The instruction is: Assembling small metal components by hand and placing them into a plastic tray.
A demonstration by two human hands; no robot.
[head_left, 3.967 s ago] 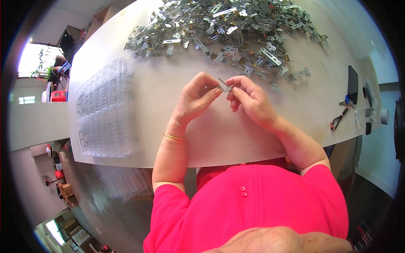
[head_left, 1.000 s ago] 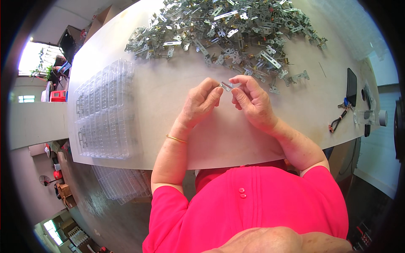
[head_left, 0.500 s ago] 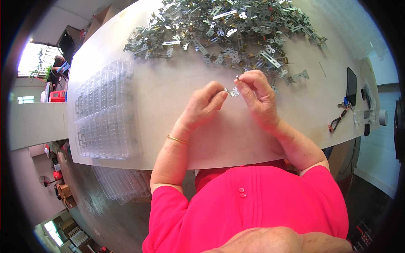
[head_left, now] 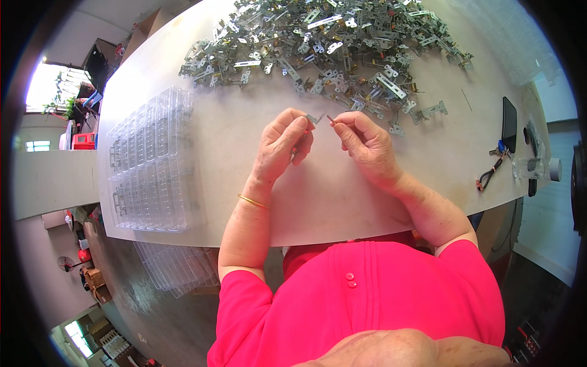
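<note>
My left hand (head_left: 282,145) pinches a small silvery metal bracket (head_left: 314,118) between thumb and forefinger. Part of that bracket is hidden in the curled fingers, where a bit of metal also shows. Just to the right, my right hand (head_left: 372,150) is closed on a small thin pin-like piece (head_left: 331,120), too small to make out fully. Its tip points toward the bracket, and a narrow gap seems to lie between the two. Beyond both hands spreads a large heap of metal brackets (head_left: 342,49), some with brass-coloured parts.
Clear plastic compartment trays (head_left: 153,159) are stacked on the table (head_left: 232,140) at the left; more trays (head_left: 174,266) stand below its edge. A phone (head_left: 509,125), keys with a strap (head_left: 489,174) and a clear bottle (head_left: 535,168) lie at the right. One thin rod (head_left: 466,100) lies near the phone.
My left hand has turned and moved slightly left and up with the bracket. My right hand has come lower and left, and its pin-like piece now points toward the bracket.
</note>
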